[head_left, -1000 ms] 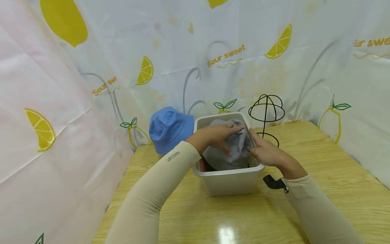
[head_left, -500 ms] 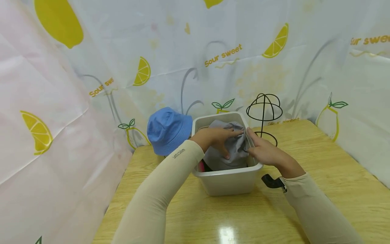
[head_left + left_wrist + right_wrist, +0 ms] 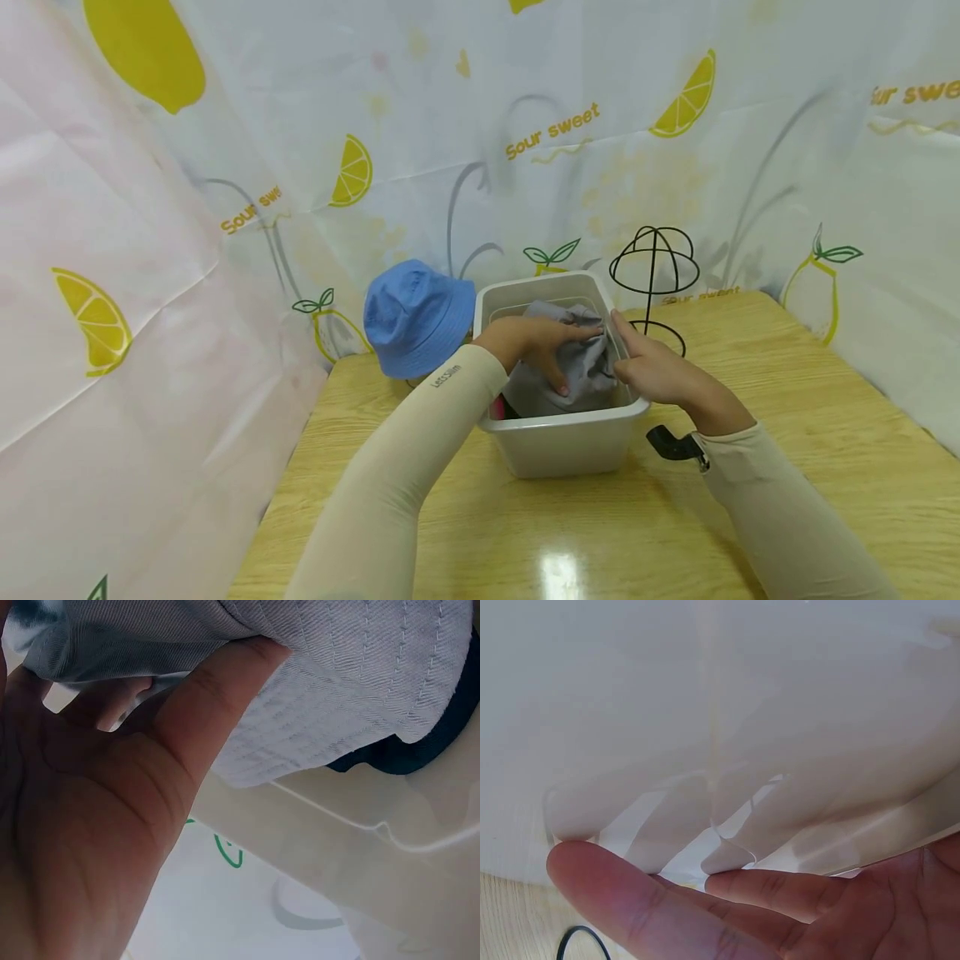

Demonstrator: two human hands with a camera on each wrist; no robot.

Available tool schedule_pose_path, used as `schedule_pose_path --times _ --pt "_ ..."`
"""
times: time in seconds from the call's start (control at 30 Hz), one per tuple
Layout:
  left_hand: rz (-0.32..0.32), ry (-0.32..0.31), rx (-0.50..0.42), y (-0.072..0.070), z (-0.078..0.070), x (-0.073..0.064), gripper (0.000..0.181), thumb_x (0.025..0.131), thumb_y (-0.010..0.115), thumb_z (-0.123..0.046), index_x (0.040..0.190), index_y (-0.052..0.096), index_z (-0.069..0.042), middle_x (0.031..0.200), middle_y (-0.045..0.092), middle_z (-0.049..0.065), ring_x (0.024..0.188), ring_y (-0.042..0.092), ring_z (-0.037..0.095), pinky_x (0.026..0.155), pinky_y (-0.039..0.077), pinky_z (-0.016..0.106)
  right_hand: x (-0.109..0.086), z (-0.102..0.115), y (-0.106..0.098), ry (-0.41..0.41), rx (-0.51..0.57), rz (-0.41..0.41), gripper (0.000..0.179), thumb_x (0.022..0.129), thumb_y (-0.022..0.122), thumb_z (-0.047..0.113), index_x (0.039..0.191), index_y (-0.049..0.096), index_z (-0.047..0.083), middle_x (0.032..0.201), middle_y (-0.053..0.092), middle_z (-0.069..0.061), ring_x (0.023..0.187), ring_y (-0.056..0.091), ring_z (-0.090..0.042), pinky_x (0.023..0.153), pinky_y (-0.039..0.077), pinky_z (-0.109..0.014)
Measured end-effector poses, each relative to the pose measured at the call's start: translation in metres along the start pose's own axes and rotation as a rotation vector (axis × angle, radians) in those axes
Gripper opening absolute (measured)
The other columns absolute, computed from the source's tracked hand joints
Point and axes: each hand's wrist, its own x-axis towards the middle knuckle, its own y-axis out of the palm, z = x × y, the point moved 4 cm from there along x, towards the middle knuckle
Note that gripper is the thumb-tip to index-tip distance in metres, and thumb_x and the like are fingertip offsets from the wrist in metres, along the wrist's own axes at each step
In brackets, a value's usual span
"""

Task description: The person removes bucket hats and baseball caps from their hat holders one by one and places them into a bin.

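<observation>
A grey bucket hat (image 3: pixel 555 392) with stitched brim lies crumpled in the pale plastic bin (image 3: pixel 570 450). My left hand (image 3: pixel 536 337) reaches over the bin's left side and grips the hat; in the left wrist view its thumb (image 3: pixel 225 686) lies on the cloth, with other fingers behind the fold. My right hand (image 3: pixel 660 371) holds the bin's right rim. In the right wrist view several fingers (image 3: pixel 772 892) lie along the glossy outer wall (image 3: pixel 630 712). A dark piece (image 3: pixel 405 754) shows under the brim, and a pink piece (image 3: pixel 498 407) at the bin's left.
To the left of the bin, a blue bucket hat (image 3: pixel 416 321) sits raised near the wall. A black wire hat stand (image 3: pixel 651 283) rises behind my right hand. Lemon-print cloth (image 3: pixel 420 100) hangs behind and beside the wooden table (image 3: pixel 480 533).
The grey hat sits slightly lower in the bin, baring more of the back wall. My left hand has shifted a little right and down with it. My right hand stays at the rim.
</observation>
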Motion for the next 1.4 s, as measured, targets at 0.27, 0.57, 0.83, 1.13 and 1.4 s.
schedule_pose_path --times 0.27,0.57,0.83,1.13,1.4 --pt "-0.005 -0.009 -0.001 0.004 0.001 0.004 0.115 0.079 0.087 -0.052 0.165 0.011 -0.047 0.172 0.026 0.005 0.156 0.029 0.028 0.125 0.029 0.047 0.001 -0.001 -0.001 0.004 -0.005 0.001 0.088 0.099 0.042 0.007 0.164 -0.016 0.009 0.171 -0.001 -0.027 0.145 0.035 -0.048 0.104 0.044 -0.056" --pt "-0.008 -0.002 0.028 0.002 -0.001 0.002 0.115 0.080 0.087 -0.052 0.166 0.010 -0.044 0.173 0.023 0.001 0.157 0.026 0.027 0.126 0.028 0.047 0.000 0.001 0.000 -0.006 0.006 0.002 0.088 0.099 0.043 0.006 0.164 -0.015 0.008 0.171 -0.004 -0.027 0.149 0.028 -0.049 0.107 0.041 -0.059" --pt "-0.048 0.023 0.010 -0.012 -0.001 -0.008 0.116 0.080 0.088 -0.047 0.166 0.010 -0.043 0.173 0.023 0.002 0.157 0.028 0.025 0.125 0.030 0.044 -0.001 0.003 0.000 -0.015 0.013 0.016 0.087 0.101 0.043 0.005 0.164 -0.016 0.009 0.173 -0.013 -0.018 0.140 0.030 -0.045 0.101 0.032 -0.056" --pt "-0.096 0.077 0.020 -0.028 0.001 -0.015 0.117 0.079 0.090 -0.046 0.167 0.014 -0.036 0.173 0.022 -0.002 0.157 0.027 0.021 0.127 0.027 0.039 0.001 0.002 -0.001 -0.006 0.022 0.010 0.087 0.099 0.042 0.003 0.163 -0.016 0.006 0.172 -0.013 -0.020 0.154 0.015 -0.045 0.111 0.028 -0.060" --pt "-0.151 0.043 0.007 -0.050 0.004 -0.036 0.115 0.080 0.088 -0.047 0.167 0.014 -0.036 0.173 0.020 -0.010 0.156 0.028 0.017 0.126 0.028 0.038 0.000 0.006 0.000 -0.024 0.040 0.013 0.088 0.098 0.044 0.002 0.163 -0.016 0.005 0.171 -0.015 -0.022 0.153 0.013 -0.043 0.107 0.027 -0.060"
